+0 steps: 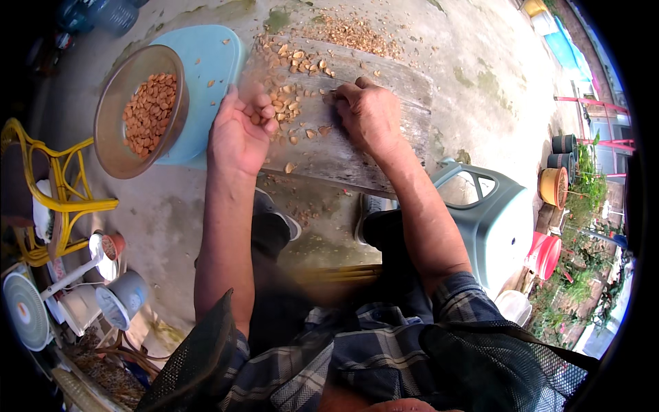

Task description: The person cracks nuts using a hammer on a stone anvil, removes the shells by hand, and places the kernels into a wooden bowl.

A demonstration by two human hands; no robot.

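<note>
My left hand [241, 131] is palm up with curled fingers over the left side of a weathered wooden board [370, 170]. Its fingers are blurred, and whether small brown pieces lie among them cannot be made out. Knuckles up, my right hand [369, 114] rests on the board with its fingers bent under; a small dark spot shows at its fingertips, too unclear to name. Cracked nut shells [285, 105] lie between the two hands, and more shells [304, 63] are spread farther up the board. Almond-like brown kernels [149, 110] fill the bottom of a brownish translucent bowl [110, 149] at left.
The bowl sits on a light blue stool [216, 46]. Shell fragments [355, 36] cover the concrete beyond the board. A grey-green plastic stool [499, 216] stands right of my knee. At left are a yellow-framed chair [77, 205] and a fan [25, 311]; potted plants [553, 185] line the right.
</note>
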